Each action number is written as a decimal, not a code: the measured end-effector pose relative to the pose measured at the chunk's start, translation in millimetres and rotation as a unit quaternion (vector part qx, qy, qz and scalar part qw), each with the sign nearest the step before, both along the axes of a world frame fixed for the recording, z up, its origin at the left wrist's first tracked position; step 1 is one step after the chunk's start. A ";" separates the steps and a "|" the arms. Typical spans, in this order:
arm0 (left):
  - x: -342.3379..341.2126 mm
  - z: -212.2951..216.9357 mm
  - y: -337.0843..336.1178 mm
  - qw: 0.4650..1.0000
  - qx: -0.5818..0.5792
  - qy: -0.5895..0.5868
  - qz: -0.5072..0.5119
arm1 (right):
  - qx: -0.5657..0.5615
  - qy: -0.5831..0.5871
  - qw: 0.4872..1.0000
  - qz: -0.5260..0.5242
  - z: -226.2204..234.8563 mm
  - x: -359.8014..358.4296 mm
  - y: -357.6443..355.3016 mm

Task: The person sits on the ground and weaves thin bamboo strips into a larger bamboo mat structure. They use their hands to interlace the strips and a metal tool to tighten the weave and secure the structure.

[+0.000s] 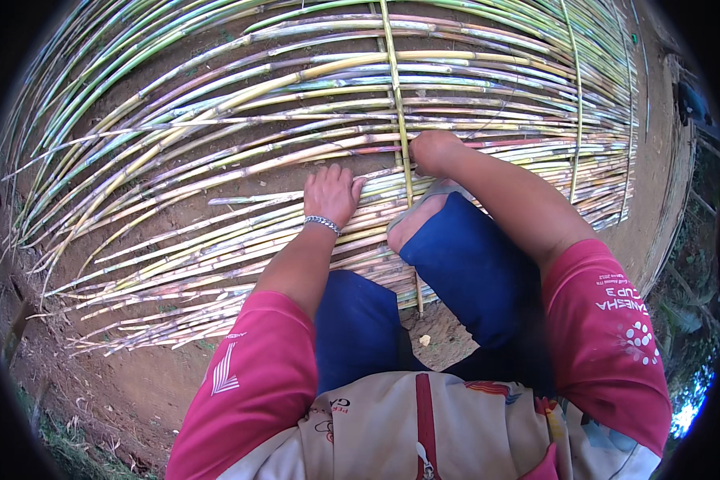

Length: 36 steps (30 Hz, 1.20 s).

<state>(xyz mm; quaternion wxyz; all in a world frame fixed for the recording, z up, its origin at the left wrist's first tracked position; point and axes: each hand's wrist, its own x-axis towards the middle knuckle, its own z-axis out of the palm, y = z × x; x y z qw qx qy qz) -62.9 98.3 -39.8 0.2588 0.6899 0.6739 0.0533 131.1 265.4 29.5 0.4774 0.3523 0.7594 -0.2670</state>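
Note:
Long sugarcane stalks (456,85), green, yellow and purplish, lie side by side on the ground in a wide curved layer. A straight yellow-green pole (394,72) crosses over them near the middle. My left hand (331,195) lies palm down on the near stalks, left of the pole, its fingers stretched out. My right hand (435,153) is closed beside the pole; what its fingers hold is hidden. A thin reddish stalk (378,150) shows just left of it and seems to continue to its right. My bare foot (418,222) rests on the stalks near the pole.
A second cross pole (574,104) lies over the stalks to the right. Brown soil (148,388) shows at the near left. Plants (688,264) edge the right side. My blue-clad knees (468,264) are close below my hands.

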 end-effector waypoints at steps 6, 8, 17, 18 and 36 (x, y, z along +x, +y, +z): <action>2.3 3.1 11.0 0.999 -0.040 0.002 0.007 | -0.009 0.131 0.988 -0.076 -1.5 53.2 3.4; 6.5 3.2 15.4 0.999 -0.050 0.009 0.009 | 0.011 0.155 0.982 -0.109 -5.7 71.0 -2.0; 6.4 -8.3 16.3 0.976 -0.205 0.033 -0.061 | 0.018 0.224 0.969 -0.102 -40.8 89.8 -16.0; 8.7 -4.4 25.7 0.980 -0.183 0.026 -0.078 | 0.045 0.238 0.966 -0.095 -44.1 98.6 -16.1; -6.1 -2.5 -3.4 0.999 -0.042 -0.023 -0.005 | -0.092 0.191 0.971 -0.109 -3.4 61.0 10.9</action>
